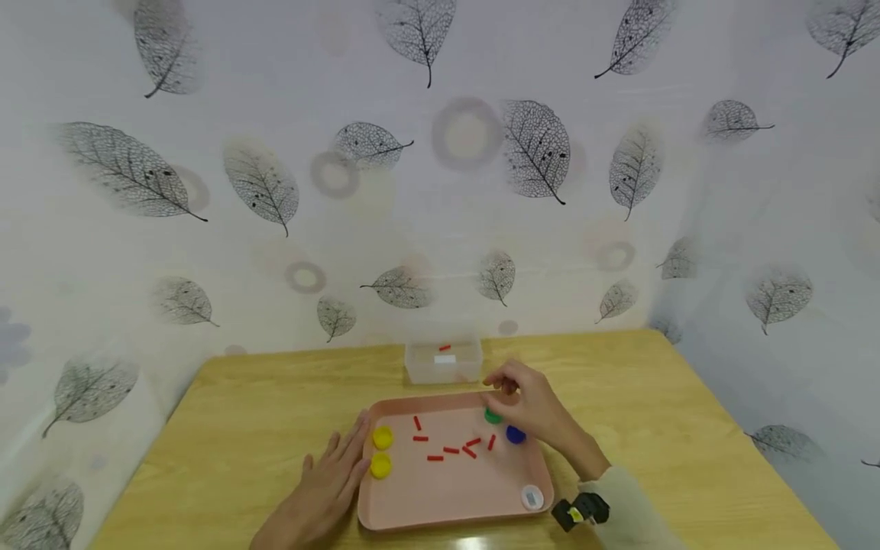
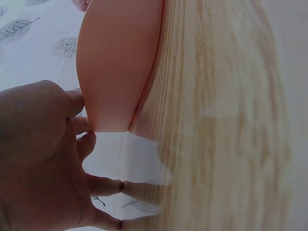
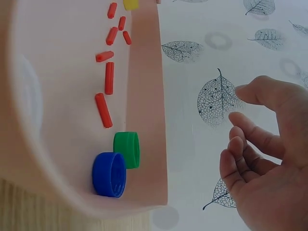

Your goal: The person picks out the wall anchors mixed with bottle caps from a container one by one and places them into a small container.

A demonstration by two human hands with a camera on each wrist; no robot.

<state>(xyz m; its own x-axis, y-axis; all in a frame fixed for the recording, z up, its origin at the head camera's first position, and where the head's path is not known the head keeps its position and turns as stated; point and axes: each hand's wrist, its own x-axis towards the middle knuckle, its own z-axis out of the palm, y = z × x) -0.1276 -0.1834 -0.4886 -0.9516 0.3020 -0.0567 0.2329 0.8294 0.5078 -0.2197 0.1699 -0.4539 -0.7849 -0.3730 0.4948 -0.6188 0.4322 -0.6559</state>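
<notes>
A pink tray [image 1: 454,496] lies on the table. My left hand [image 1: 319,485] rests against its left side with fingers spread; in the left wrist view, fingers touch the tray's edge. Above the tray's far right corner hovers my right hand [image 1: 529,397]. In the right wrist view, its thumb and fingers are bent and apart, with nothing between them. Below it in the tray are a green cap [image 3: 126,149] and a blue cap [image 3: 109,174]. Several short red sticks [image 1: 451,451] lie scattered mid-tray. Two yellow caps [image 1: 382,438] sit along the left side.
Behind the tray stands a clear plastic box [image 1: 443,372] with a red stick [image 1: 444,347] in it. A white round cap [image 1: 532,498] lies in the tray's near right corner. The wooden table [image 1: 275,405] meets a leaf-patterned wall at the back.
</notes>
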